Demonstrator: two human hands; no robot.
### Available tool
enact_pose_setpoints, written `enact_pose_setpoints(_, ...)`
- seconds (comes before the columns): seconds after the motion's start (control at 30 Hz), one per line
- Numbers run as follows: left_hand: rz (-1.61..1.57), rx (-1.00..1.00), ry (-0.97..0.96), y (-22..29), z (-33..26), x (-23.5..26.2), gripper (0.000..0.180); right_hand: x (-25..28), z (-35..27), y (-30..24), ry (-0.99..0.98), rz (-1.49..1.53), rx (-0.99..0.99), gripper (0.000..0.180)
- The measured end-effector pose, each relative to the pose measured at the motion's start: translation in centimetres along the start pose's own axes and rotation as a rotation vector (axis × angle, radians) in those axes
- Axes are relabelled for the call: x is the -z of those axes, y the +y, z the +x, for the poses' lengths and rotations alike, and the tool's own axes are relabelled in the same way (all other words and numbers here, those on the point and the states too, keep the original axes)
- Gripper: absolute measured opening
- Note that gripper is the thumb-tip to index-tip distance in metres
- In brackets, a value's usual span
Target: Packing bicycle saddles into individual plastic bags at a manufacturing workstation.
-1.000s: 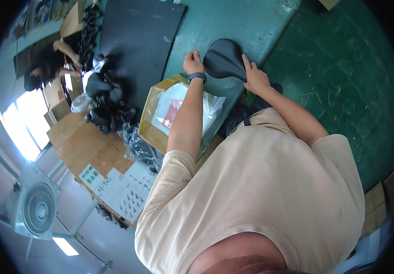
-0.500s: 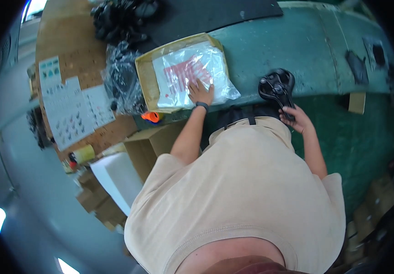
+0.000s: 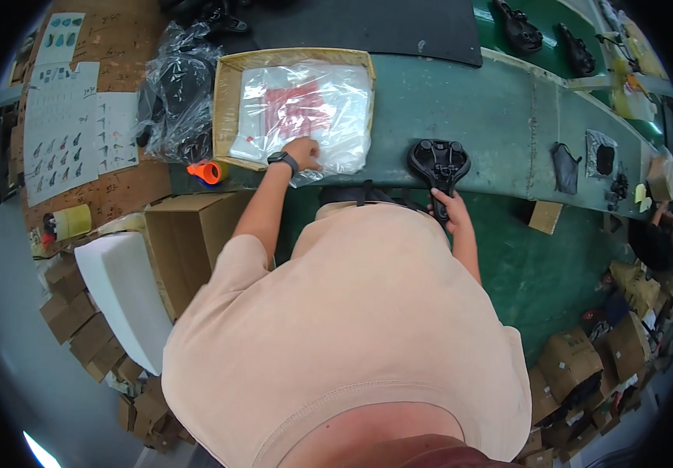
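Green workbench [image 3: 477, 117] is stretching across the head view in front of me, with a dark green floor [image 3: 516, 257] showing below its near edge. Over at the upper left, a brown wooden board [image 3: 130, 35] is carrying printed sheets [image 3: 60, 136], and a black mat [image 3: 368, 30] is covering the far side of the bench.

My two hands are working well apart. With my right hand [image 3: 453, 210] I am gripping a black bicycle saddle [image 3: 439, 161] by its narrow nose, fingers wrapped around it. The saddle is showing its underside, its wide rear pointing away from me at the bench's near edge; whether it is touching the bench I cannot tell.

My left hand [image 3: 303, 154], with a dark watch [image 3: 283, 161] on the wrist, is resting with bent fingers on the near part of some clear plastic bags [image 3: 305, 97] bearing red print. I cannot tell whether the fingers are pinching the film. The bags are lying in a shallow yellowish cardboard tray [image 3: 293, 54].

Just left of the tray, a plastic-wrapped dark bundle [image 3: 177, 101] is sitting, and an orange ring [image 3: 205, 171] is lying near the tray's lower left corner. Below, an open cardboard box [image 3: 196, 226] is standing beside a white block [image 3: 122, 300].
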State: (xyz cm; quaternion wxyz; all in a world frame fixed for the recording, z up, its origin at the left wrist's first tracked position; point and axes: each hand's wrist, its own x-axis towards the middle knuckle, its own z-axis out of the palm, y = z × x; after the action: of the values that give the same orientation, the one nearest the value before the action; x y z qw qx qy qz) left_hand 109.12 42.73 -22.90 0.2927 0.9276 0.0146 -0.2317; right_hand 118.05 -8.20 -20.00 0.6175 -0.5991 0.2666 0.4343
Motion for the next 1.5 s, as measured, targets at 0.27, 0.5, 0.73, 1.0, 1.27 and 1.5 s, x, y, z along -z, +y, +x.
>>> enact_pose_setpoints(0.27,-0.368,-0.021,0.020,1.0,-0.5,1.9,0.018,-1.5,-2.0,-2.7,-0.262,0.282,-0.218,0.037)
enact_pose_setpoints(0.5,-0.520,0.116,0.469,14.6,-6.5,4.5,0.019,-13.3,-9.8,-9.8,-0.867,0.282,0.087,0.069)
enact_pose_setpoints(0.73,-0.720,0.163,0.537,21.5,-12.7,4.4,0.018,-22.9,-7.0,-10.4,-0.882,-0.085,-0.066,0.054)
enact_pose_setpoints(1.0,-2.528,-0.507,0.753,7.9,-24.1,9.4,0.018,-27.0,-8.5,-10.4,-0.794,0.025,0.098,0.039)
enact_pose_setpoints(1.27,-1.167,0.152,0.918,5.7,-24.5,17.4,0.016,-33.9,-15.2,-12.2,-0.485,-0.305,0.594,0.051)
enact_pose_setpoints(1.5,-1.065,-0.052,0.420,5.5,-20.2,15.9,0.019,-43.7,-15.9,-10.6,-0.631,-0.088,0.153,0.042)
